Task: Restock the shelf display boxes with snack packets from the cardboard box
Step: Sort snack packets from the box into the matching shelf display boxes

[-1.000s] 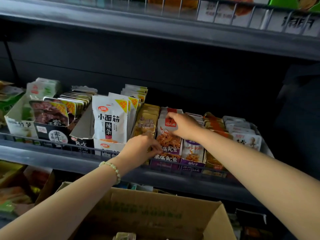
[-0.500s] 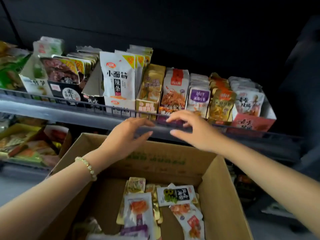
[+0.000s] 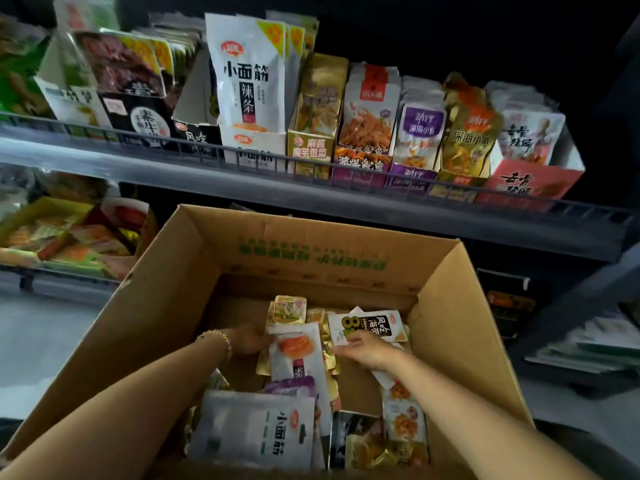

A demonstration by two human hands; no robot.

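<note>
**Both grips down in the box**

Observed open cardboard box (image 3: 166,306) low in view, in front of and below the shelf (image 3: 311,202). Noted loose snack packets (image 3: 256,427) heaped on its floor, mixed kinds, overlapping. Logged left grip (image 3: 247,339), beaded bracelet (image 3: 221,337) at the wrist, touching the left edge of a white packet with an orange picture (image 3: 294,348); cannot tell whether closed on it, with fingertips hidden by the packet. Logged right grip (image 3: 367,349) pinching the lower corner of a black-labelled packet (image 3: 372,327), thumb on top. Placed both packets near the far wall of the box. Counted at least 8 display boxes (image 3: 526,181) side by side on the shelf behind its wire rail (image 3: 346,183), most showing upright packets. Glimpsed a lower shelf (image 3: 69,233) at left with more snacks, blurred.
</note>
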